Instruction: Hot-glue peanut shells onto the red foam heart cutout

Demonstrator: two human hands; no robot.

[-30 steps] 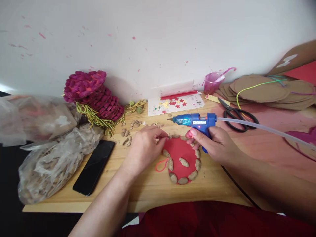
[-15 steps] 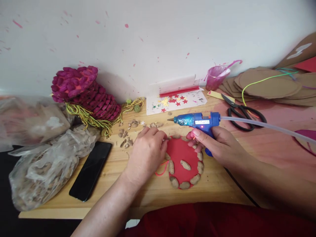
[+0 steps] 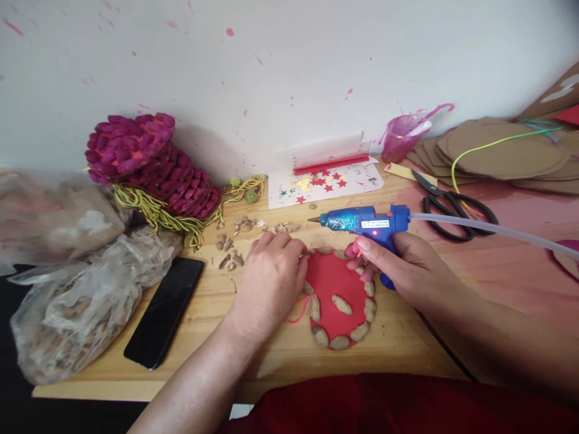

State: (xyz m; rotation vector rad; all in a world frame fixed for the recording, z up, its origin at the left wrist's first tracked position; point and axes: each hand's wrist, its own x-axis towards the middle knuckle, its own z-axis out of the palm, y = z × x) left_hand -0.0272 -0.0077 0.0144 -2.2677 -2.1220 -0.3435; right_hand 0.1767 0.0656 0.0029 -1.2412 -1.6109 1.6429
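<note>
A red disc (image 3: 330, 283) lies on the table before me, ringed with peanut shells (image 3: 370, 310) along its edge. One loose-looking peanut shell (image 3: 342, 304) rests inside the ring. My left hand (image 3: 275, 265) is at the disc's upper left edge, its fingers curled down and closed; what they pinch or press is hidden behind the hand. My right hand (image 3: 398, 259) grips a blue glue gun (image 3: 362, 222) above the disc's right side, nozzle pointing left. A long clear glue stick (image 3: 479, 226) runs out of its back. By my left wrist, a pinkish-red cord loop (image 3: 297, 310) touches the disc.
Shell pieces (image 3: 230, 244) are scattered left of centre. A black phone (image 3: 163, 313) and plastic bag of shells (image 3: 85, 319) lie left, near stacked magenta shell-covered discs (image 3: 154, 163). Behind are paper stars on a white sheet (image 3: 280, 184), a pink cup (image 3: 402, 138), scissors (image 3: 452, 205) and cardboard discs (image 3: 502, 150).
The view has shifted slightly, so things sit a little differently in the picture. Both hands keep their hold and place; no object has visibly moved on the table.
</note>
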